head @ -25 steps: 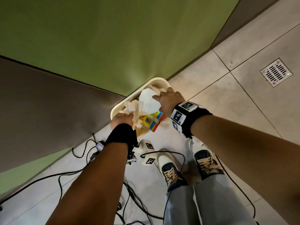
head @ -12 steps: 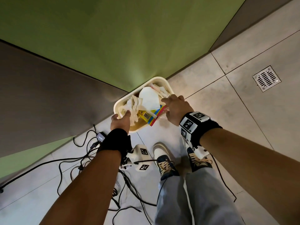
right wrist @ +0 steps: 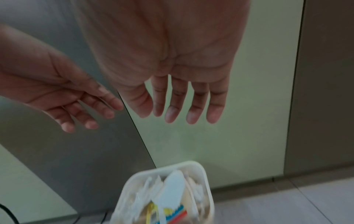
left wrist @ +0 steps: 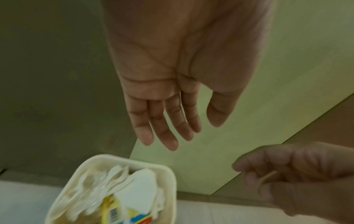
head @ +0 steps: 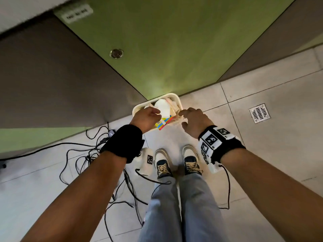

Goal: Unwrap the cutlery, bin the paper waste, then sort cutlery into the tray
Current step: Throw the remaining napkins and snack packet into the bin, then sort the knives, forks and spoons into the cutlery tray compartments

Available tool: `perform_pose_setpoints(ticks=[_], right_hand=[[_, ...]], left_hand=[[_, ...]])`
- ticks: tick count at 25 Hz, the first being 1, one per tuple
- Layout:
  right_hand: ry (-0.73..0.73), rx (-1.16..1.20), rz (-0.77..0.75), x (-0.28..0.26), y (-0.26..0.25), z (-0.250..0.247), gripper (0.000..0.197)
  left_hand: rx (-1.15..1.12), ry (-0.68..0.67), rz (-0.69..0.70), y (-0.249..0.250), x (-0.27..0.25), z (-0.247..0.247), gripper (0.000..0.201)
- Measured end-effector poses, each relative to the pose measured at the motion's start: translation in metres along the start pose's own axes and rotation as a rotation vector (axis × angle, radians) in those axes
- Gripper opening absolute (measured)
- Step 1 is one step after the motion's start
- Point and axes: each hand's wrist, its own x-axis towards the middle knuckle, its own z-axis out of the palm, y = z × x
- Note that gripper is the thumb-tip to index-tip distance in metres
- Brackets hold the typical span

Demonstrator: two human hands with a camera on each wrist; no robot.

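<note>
A cream waste bin [head: 176, 98] stands on the tiled floor against the green panel. It holds crumpled white paper [head: 163, 107] and a yellow, blue and red wrapper [head: 163, 124]. My left hand [head: 153, 115] hovers above the bin's near-left rim, fingers relaxed and empty. My right hand [head: 183, 117] hangs beside the near-right rim, also empty. The left wrist view shows the left hand [left wrist: 193, 133] with straight fingers over the bin [left wrist: 173, 175]. In the right wrist view the right hand [right wrist: 168, 116] is spread above the bin [right wrist: 207, 174]. No cutlery is in view.
Black cables [head: 83, 154] tangle on the floor to the left, beside a white marker-tagged device [head: 146, 159]. My shoes [head: 162, 165] stand just before the bin. A floor drain [head: 259, 113] sits at right. Green [head: 174, 49] and grey [head: 52, 84] panels rise behind.
Both hands have let go of the paper wad, which now lies in the bin, and have lifted away from it. The view has pulled up and back.
</note>
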Motion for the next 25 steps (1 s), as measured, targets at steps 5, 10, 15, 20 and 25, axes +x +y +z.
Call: perform_pose_setpoints(ticks=[5,10,15,20,25], right_hand=[[0.112,-0.008,-0.136,-0.075,-0.043,-0.080,0.042],[0.161,0.137,-0.263,-0.158,-0.089,-0.158,0.043],[0.236,0.067,-0.392,-0.207,-0.141,-0.232,0.036],[0.360,0.043,-0.463,-0.228,-0.173,-0.288,0.031],[0.470,-0.007,-0.443,-0.218,-0.176,-0.323,0.031]], left_hand=[[0.029,0.075,0.236,0.072,-0.108,-0.034,0.018],[-0.029,0.104,0.411,0.135,-0.225,-0.073,0.020],[-0.032,0.214,0.562,0.187,-0.304,-0.132,0.024],[-0.095,0.420,0.629,0.211,-0.335,-0.187,0.011],[-0.081,0.610,0.503,0.211,-0.322,-0.232,0.020]])
